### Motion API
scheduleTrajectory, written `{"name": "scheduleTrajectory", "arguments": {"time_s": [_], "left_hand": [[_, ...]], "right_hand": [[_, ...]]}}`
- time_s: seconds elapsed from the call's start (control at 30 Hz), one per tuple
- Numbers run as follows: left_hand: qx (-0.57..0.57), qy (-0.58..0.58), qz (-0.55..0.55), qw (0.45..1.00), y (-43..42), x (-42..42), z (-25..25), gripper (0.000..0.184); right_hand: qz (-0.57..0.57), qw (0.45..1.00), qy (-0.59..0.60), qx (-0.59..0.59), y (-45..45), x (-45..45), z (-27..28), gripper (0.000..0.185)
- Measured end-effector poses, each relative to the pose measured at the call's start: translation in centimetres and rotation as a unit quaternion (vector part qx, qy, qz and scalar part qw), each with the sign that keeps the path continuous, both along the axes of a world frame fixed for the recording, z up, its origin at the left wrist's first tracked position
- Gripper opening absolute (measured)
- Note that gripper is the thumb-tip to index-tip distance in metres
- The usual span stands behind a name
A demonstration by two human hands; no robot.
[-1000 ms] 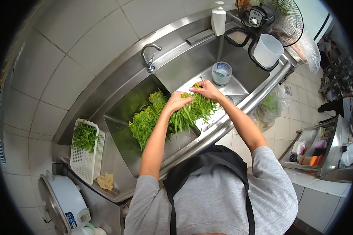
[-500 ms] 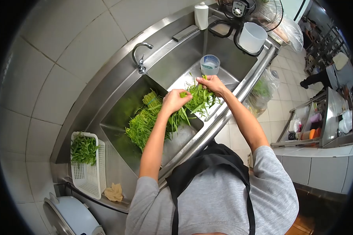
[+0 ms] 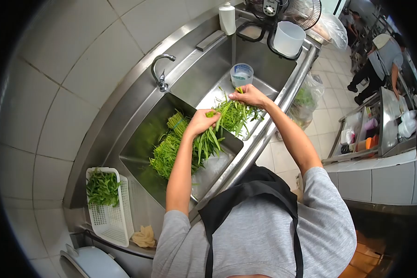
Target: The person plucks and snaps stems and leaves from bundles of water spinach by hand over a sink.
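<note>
Over the double sink, my left hand point(image 3: 202, 123) is closed round some long-leaved green vegetable stems point(image 3: 211, 141), their leaves hanging below it. My right hand point(image 3: 250, 96) pinches a few green stems between thumb and fingers. Loose greens point(image 3: 236, 114) lie below and between the two hands, over the divider and the right basin. In the left basin rests a pile of greens point(image 3: 166, 157), with a tied bundle of stems point(image 3: 177, 123) at its top. A clear plastic tub point(image 3: 242, 73) stands in the right basin, just beyond my right hand.
A white basket point(image 3: 107, 224) of greens and a crumpled cloth point(image 3: 144, 236) sit left of the sink. The faucet point(image 3: 161, 74), a white bottle point(image 3: 227, 18), a translucent container point(image 3: 288, 39) and a fan point(image 3: 306, 14) line the far side. A person point(image 3: 384, 58) bends at right.
My hands stay on the greens, with only small finger movements. The view has shifted slightly. The person at right has moved and now reaches down toward the metal shelving.
</note>
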State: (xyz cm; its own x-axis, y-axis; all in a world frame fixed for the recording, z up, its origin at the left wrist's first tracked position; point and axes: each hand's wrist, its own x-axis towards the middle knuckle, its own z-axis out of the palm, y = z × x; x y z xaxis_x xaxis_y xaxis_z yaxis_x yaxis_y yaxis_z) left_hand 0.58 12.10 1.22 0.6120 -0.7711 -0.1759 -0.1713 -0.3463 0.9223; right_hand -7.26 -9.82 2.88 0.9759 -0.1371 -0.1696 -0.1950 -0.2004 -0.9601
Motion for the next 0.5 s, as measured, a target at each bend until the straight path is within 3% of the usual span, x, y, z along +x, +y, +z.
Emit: {"name": "scheduleTrajectory", "arguments": {"time_s": [0.07, 0.1, 0.17, 0.27, 0.4, 0.5], "left_hand": [[-0.072, -0.069, 0.063, 0.993, 0.4, 0.8, -2.0, 0.023], [-0.008, -0.042, 0.130, 0.991, 1.0, 0.6, -0.2, 0.023], [-0.039, -0.057, 0.205, 0.976, 1.8, 1.1, 0.3, 0.024], [-0.004, -0.118, 0.166, 0.979, 2.5, 1.0, 2.7, 0.025], [0.131, -0.180, 0.022, 0.975, 1.7, -0.4, 5.5, 0.027], [0.178, -0.242, 0.007, 0.954, 0.3, -1.2, 5.4, 0.027]], "right_hand": [[-0.008, 0.999, 0.005, -0.034, -0.2, 0.5, -0.1, 0.035], [-0.011, 0.999, 0.002, -0.040, -0.2, 0.6, 0.0, 0.036], [-0.018, 0.998, -0.005, -0.052, -0.2, 0.6, 0.6, 0.038], [-0.027, 0.994, 0.001, -0.105, 0.3, 0.5, 1.3, 0.041], [-0.017, 0.986, 0.020, -0.162, 0.6, 1.6, 0.5, 0.044], [-0.009, 0.988, 0.013, -0.153, 1.7, 1.6, 0.7, 0.042]]}}
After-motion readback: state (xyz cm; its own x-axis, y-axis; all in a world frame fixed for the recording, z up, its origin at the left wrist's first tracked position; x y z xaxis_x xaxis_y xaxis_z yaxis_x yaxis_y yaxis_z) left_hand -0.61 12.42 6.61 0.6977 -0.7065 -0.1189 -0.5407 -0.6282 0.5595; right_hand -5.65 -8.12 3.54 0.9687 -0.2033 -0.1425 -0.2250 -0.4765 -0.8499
